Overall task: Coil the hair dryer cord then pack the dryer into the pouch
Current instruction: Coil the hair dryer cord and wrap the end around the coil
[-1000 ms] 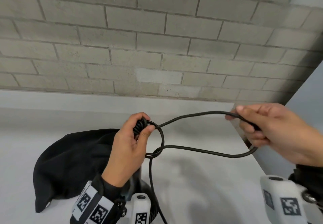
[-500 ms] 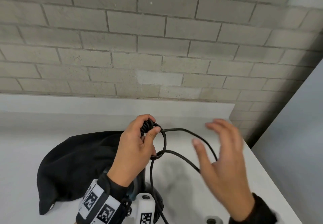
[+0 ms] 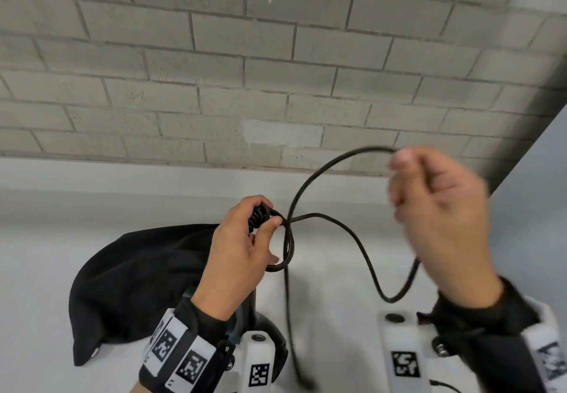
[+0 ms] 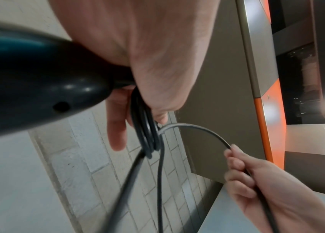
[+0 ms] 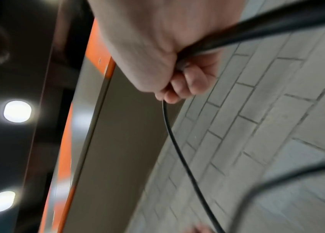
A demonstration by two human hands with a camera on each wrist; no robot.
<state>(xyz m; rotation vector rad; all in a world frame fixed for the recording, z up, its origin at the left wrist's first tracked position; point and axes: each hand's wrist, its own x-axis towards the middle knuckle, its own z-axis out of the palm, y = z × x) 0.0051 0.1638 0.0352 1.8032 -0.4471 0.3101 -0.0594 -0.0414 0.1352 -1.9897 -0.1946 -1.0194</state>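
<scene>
My left hand grips the handle end of the black hair dryer and pins several small cord coils against it with the thumb. The dryer's body is mostly hidden under my wrist in the head view. The black cord arcs up from the coils to my right hand, which is raised at the right and curled round the cord. From that hand a slack loop hangs down. The black pouch lies on the white counter left of my left hand.
A grey brick wall rises behind the counter. A grey panel closes off the right side. An orange-edged cabinet shows in the wrist views. The cord's free end trails off the near edge.
My right hand held the cord far right, let it go and opened near the coils, and now grips the cord again, lifted up and to the right. The left hand stays put.
</scene>
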